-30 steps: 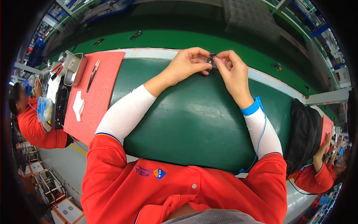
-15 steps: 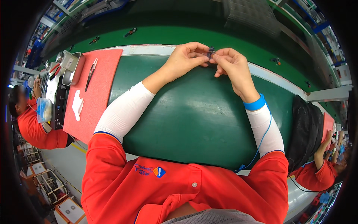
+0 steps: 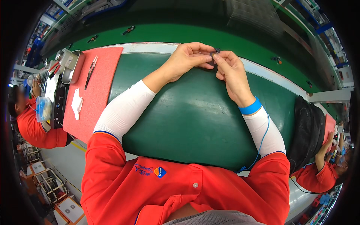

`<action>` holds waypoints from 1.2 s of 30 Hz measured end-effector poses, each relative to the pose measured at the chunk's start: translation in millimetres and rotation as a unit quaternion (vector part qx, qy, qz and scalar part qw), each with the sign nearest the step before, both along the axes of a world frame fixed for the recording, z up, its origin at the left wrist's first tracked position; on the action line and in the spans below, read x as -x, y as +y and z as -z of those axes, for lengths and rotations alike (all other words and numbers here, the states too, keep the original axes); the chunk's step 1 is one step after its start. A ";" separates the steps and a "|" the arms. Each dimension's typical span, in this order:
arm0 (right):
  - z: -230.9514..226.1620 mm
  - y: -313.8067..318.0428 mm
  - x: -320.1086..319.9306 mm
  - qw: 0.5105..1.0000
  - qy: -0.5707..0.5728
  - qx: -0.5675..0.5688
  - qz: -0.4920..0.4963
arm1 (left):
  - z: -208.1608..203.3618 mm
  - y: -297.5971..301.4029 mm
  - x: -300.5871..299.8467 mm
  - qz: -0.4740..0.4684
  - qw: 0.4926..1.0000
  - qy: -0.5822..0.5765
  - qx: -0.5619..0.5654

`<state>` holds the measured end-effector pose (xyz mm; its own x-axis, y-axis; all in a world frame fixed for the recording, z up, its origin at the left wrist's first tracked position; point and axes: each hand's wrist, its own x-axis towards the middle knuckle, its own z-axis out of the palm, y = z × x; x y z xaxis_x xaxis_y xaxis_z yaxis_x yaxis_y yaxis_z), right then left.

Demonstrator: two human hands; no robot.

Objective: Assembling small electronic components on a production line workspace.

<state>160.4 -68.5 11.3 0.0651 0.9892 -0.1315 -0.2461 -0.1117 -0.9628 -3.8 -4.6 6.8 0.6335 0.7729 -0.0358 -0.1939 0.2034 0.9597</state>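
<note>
A small dark part (image 3: 213, 59) with a yellowish spot is pinched between my two hands, above the far edge of the green work mat (image 3: 180, 123). My left hand (image 3: 189, 60) grips it from the left with thumb and fingers closed. From the other side my right hand (image 3: 231, 71), with a blue wrist strap (image 3: 250, 107) behind it, pinches the part between thumb and forefinger. Fingers cover most of the part, so its exact kind cannot be made out.
Beyond a pale rail, similar small parts (image 3: 128, 30) lie spaced along a green belt (image 3: 165, 35). Left, a pink foam mat (image 3: 99, 82) bears tweezers (image 3: 90, 73), a white scrap (image 3: 77, 104) and a metal tray (image 3: 77, 69). A black bag (image 3: 307, 131) stands right; co-workers (image 3: 37, 125) sit either side.
My right hand has shifted slightly left and its fingers have closed in on the dark part. My left hand has barely moved.
</note>
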 end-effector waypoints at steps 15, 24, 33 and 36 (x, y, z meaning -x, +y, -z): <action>-7.5 5.4 -3.7 0.944 -0.233 -0.233 0.015 | -5.2 -0.1 0.7 0.029 0.999 0.021 0.007; -3.7 7.4 -7.7 0.988 -0.080 -0.128 -0.045 | -7.9 -3.5 -1.8 0.047 0.997 0.066 0.020; 2.5 9.1 -8.5 0.990 -0.067 -0.125 -0.022 | -7.3 -5.3 -5.1 0.005 0.997 0.081 0.002; 8.5 12.8 -9.6 0.990 -0.064 -0.123 0.009 | -8.1 -8.3 -7.2 -0.003 0.998 0.063 0.017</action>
<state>170.0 -55.7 2.8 0.0829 0.9889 0.1231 -0.1198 0.1325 -0.9839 3.4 -12.9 14.9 0.6176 0.7738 -0.1410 -0.0729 0.2348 0.9693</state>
